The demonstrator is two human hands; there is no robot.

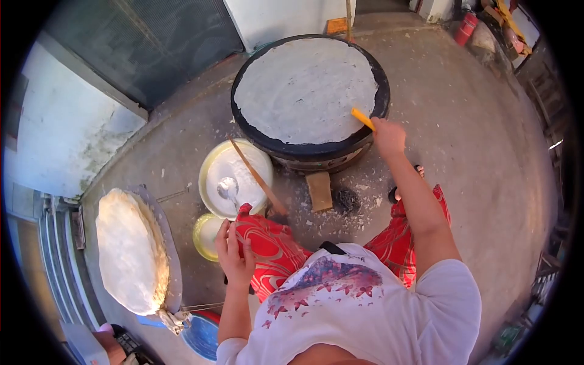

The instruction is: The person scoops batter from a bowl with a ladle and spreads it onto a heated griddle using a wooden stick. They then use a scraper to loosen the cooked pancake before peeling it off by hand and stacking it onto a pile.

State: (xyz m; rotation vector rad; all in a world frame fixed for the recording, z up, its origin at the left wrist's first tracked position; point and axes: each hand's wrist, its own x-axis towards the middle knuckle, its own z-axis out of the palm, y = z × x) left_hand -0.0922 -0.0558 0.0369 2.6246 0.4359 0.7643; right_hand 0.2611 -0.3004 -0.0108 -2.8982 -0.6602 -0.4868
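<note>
The right grip (pixel 389 137) holds a smooth, plastic-looking yellow tool (pixel 363 118), beside a matt, faintly pitted pale sheet (pixel 304 91). Ahead of the left grip (pixel 236 252) are a shiny metal ladle (pixel 228 187) and a matt wooden stick (pixel 252 173); patterned red cloth trousers (pixel 267 252) lie near.

head-worn view, looking steeply down, forward

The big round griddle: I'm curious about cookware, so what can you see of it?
The griddle is broad and round, perhaps metal, its rim black, its side dark. A thin, pale layer with dark specks and a ragged edge covers most of its top. It stands on the floor. A yellow tool in the right hand reaches over it; contact is unclear.
</note>
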